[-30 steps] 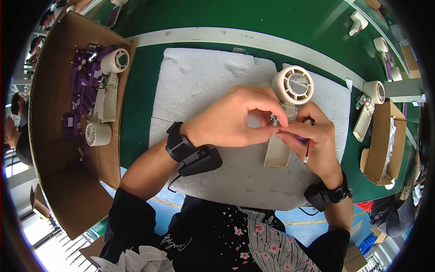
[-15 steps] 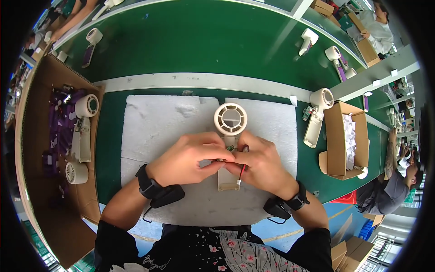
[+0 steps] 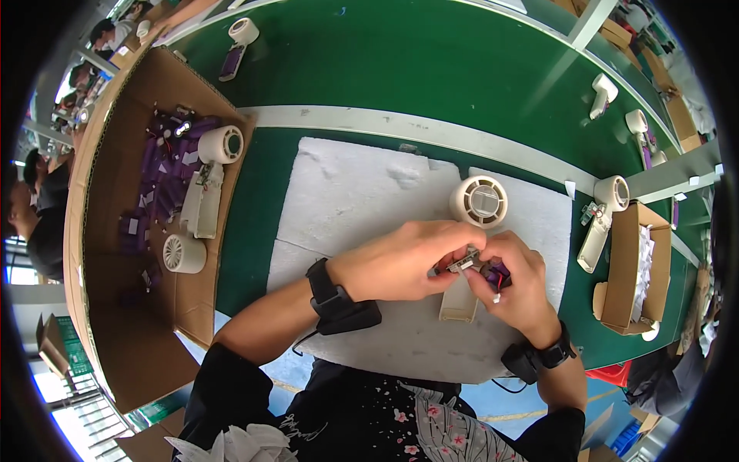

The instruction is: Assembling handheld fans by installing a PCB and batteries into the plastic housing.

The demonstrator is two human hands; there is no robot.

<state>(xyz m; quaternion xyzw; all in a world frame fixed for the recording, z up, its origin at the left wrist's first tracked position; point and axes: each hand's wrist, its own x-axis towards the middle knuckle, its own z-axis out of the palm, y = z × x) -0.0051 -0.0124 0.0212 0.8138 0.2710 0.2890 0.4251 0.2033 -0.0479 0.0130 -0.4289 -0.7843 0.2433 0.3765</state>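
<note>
Two hands meet over the white foam mat (image 3: 362,200), the landmark here. Left hand (image 3: 400,262) and right hand (image 3: 517,286) sit just right of the mat's centre, fingers clamped from both sides on a small grey-and-purple part (image 3: 473,264) with a bit of red wire showing. That part sits over the upper end of the cream fan handle (image 3: 459,300), which lies flat on the mat, with its round grille head (image 3: 479,201) pointing toward the mat's far edge.

Room on the mat: left half bare and free, near strip below the hands also free. The right edge is close to the right hand.

Off the mat's left edge, past a narrow strip of green surface (image 3: 431,69), a big open cardboard box (image 3: 100,254) holds purple parts, a cream fan body and two round fan heads. Its flap nearly reaches the mat.

Off the mat's right edge, another cream fan (image 3: 602,219) lies just beside a small cardboard box (image 3: 627,269) of white pieces. Tight gap there.

Beyond the mat's far edge a pale stripe (image 3: 400,123) runs across, then wide open green surface with a few more fans along the far rim.

Black wrist straps on both arms; the left strap (image 3: 339,300) rests on the mat's near-left part.
</note>
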